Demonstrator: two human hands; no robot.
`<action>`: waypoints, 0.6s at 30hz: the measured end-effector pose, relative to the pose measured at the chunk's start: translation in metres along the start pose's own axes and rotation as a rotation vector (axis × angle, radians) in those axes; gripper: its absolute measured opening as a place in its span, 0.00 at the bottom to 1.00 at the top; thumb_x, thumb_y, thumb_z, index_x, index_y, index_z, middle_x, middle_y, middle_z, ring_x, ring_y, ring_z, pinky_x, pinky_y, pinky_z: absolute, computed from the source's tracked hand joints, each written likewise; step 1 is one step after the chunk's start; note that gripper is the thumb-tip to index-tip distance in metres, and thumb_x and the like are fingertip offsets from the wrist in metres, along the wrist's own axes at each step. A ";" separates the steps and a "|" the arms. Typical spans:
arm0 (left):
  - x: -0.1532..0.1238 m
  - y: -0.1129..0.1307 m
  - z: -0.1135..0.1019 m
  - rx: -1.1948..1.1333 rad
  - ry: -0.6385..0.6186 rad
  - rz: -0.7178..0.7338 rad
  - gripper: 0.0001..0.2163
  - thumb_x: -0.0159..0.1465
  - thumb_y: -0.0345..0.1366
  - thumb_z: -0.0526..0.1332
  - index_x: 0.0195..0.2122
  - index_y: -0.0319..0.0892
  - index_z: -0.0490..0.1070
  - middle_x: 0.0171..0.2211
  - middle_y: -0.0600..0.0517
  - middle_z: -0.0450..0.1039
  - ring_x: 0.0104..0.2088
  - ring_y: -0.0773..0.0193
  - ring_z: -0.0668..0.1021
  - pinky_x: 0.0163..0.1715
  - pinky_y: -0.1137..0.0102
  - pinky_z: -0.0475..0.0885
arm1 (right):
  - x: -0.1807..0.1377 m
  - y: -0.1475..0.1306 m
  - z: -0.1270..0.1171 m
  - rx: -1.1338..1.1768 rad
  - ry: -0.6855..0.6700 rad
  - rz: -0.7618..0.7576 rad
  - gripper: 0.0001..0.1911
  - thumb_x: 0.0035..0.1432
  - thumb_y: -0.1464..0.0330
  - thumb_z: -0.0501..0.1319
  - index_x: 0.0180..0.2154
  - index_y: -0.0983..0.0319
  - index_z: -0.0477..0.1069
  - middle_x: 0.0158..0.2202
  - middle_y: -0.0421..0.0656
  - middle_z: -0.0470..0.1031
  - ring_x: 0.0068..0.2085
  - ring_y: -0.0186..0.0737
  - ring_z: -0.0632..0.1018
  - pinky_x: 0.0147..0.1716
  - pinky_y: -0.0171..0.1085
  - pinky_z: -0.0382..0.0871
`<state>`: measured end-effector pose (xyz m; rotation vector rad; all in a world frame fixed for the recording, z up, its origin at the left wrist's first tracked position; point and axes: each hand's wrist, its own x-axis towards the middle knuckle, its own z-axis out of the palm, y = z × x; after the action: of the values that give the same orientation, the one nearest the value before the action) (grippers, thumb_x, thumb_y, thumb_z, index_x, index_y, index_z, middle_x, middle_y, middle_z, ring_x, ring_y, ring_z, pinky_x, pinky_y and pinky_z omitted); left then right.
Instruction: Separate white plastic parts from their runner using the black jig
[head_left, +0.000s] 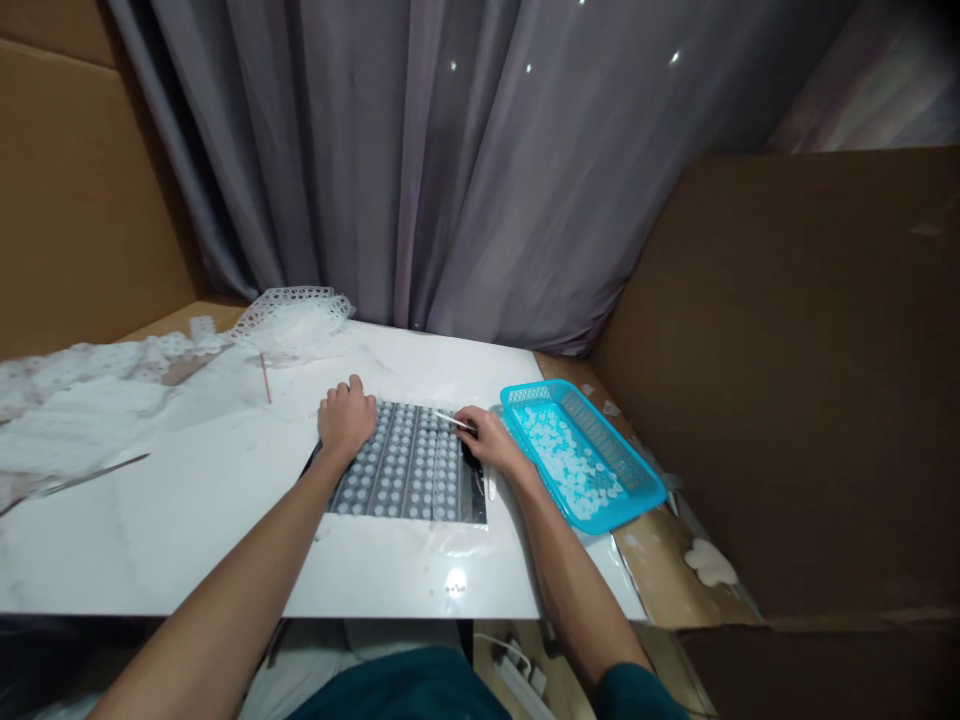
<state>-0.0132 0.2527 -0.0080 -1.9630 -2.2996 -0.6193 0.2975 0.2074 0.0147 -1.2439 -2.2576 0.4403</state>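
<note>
A dark sheet point(405, 470) covered with rows of pale, round discs lies flat on the white table in front of me. At its upper left edge, my left hand point(347, 415) rests with curled fingers closed on the sheet; the fingertips are hidden. My right hand point(486, 438) is over the sheet's upper right part, closed around a thin, pale, pointed tool point(450, 418) that points left across the discs. Something black shows under my right palm; I cannot make out what it is. A blue plastic basket point(637, 505) holding many small white discs stands right beside my right hand.
Perforated white scraps point(292, 310) are heaped at the back left, with more white scraps point(82, 410) along the left. A thin red stick point(265, 380) lies near them. Cardboard walls point(787, 380) flank the white table point(217, 500); a grey curtain point(360, 170) hangs behind.
</note>
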 end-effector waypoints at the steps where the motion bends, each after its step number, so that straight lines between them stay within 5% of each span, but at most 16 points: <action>1: 0.000 0.000 0.000 -0.002 -0.001 -0.001 0.20 0.73 0.40 0.52 0.61 0.36 0.70 0.53 0.32 0.76 0.56 0.39 0.74 0.56 0.51 0.65 | 0.000 0.000 0.000 0.003 -0.002 -0.003 0.09 0.67 0.72 0.61 0.46 0.59 0.76 0.44 0.44 0.80 0.46 0.44 0.78 0.46 0.37 0.68; 18: 0.001 0.000 0.001 -0.008 -0.005 -0.006 0.20 0.73 0.40 0.52 0.61 0.36 0.69 0.53 0.32 0.76 0.56 0.38 0.74 0.56 0.50 0.65 | 0.004 -0.006 0.000 -0.105 -0.054 0.038 0.12 0.58 0.74 0.61 0.43 0.58 0.77 0.38 0.41 0.80 0.38 0.42 0.76 0.40 0.35 0.64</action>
<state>-0.0131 0.2540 -0.0088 -1.9640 -2.3111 -0.6259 0.2918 0.2073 0.0193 -1.3444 -2.3322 0.3787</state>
